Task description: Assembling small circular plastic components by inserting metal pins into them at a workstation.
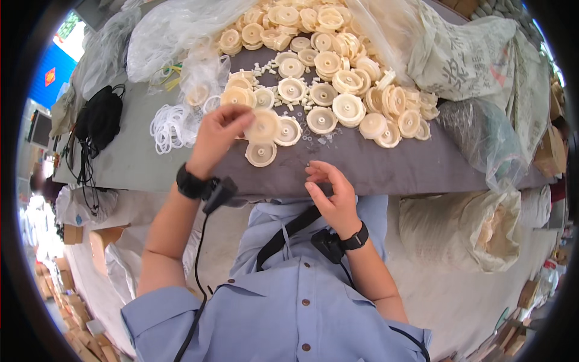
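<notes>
My left hand (224, 130) pinches a round cream plastic lid (263, 125) by its edge; the lid is blurred and held above other lids. Just below it, a similar cream lid (260, 154) with a raised centre lies on the dark table covering. My right hand (332, 196) hovers over the table's near edge, its fingers bent and the thumb apart from them. No held part shows clearly in it. Several lids, such as one (321, 120) with its hollow side up, lie between and beyond my hands. Small cream plastic pieces (286, 93) are scattered among them.
A large heap of cream lids (325, 24) covers the table's far side. White rings (173, 128) lie at left, near a black bag (100, 117) with cords. Clear plastic sheeting (175, 36) and a woven sack (470, 57) flank the heap. Another sack (458, 229) stands on the floor at right.
</notes>
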The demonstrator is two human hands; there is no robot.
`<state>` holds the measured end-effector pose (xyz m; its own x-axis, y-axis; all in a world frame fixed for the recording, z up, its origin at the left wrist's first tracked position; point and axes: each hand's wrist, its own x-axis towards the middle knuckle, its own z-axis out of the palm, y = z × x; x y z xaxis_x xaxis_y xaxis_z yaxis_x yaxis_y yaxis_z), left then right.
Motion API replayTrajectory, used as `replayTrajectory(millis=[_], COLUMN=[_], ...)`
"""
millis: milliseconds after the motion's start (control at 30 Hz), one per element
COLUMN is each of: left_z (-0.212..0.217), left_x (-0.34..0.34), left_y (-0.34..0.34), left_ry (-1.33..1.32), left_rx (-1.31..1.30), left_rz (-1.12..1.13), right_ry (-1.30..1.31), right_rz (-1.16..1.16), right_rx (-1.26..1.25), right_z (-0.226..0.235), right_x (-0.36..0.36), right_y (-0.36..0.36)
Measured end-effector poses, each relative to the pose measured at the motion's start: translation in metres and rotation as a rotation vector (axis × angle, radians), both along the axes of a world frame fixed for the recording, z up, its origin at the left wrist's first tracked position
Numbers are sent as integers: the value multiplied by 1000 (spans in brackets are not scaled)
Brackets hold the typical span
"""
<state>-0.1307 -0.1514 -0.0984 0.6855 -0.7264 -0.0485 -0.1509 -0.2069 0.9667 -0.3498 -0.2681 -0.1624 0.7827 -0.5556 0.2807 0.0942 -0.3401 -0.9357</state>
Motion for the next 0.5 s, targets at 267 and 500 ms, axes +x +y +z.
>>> replayTrajectory(millis=[267,500], left_z=[-36,-40], left_x=[119,116], left_y=[64,90], left_ry=[-362,-723], left_rx=[-87,290], left_rz=[392,269], right_ry=[32,144], right_rz=[-9,19], right_rx=[158,483], right_z=[-15,-6], right_x=[1,17], right_y=[-1,-19])
